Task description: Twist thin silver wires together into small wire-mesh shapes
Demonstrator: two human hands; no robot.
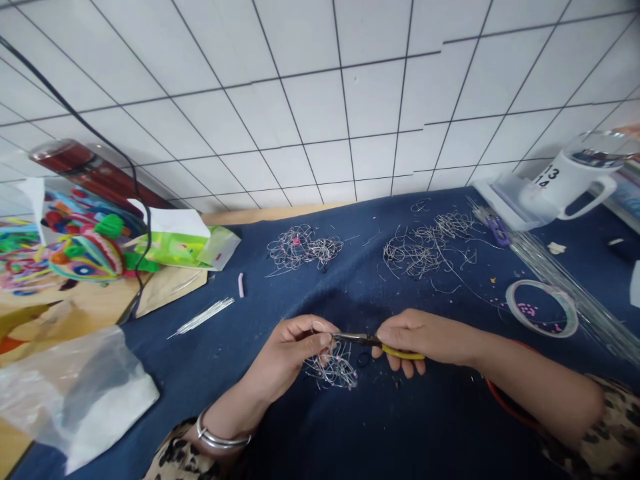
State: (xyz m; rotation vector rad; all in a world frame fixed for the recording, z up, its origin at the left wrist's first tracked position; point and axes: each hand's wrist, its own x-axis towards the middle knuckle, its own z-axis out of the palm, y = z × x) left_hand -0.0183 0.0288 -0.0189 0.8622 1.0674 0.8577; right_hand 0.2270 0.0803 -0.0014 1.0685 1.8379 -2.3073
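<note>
1. White tiled wall (310,100) at back, dark blue cloth (200,380) spread below it; head view only.
2. L hand (293,347): thumb + fingers closed in a pinch on wire bunch (340,372), which hangs just below the fingertips, front centre of cloth, w/ pink bits in it.
3. R hand (420,335): fingers wrapped round pliers (364,339), yellow handle, nose pointing L, tips right by the L fingertips. Can't tell if tips are clamped on wire or just touching.
4. Step in hand, prob.: working thin wire w/ pliers. To do it well: pinch firmly nr the plier tips so wire doesn't spin; small wrist turns; light squeeze, else it may nick or kink.
5. Risks: loose strands below could snag on the nose; L fingertips v. close, so mind skin.
6. Nearby: wire heap (303,249) beyond L hand, bigger tangle (423,250) beyond R; round dish (509,300) w/ pink beads off to R, beside straight wires (565,283); mug (575,183) farther back.
</note>
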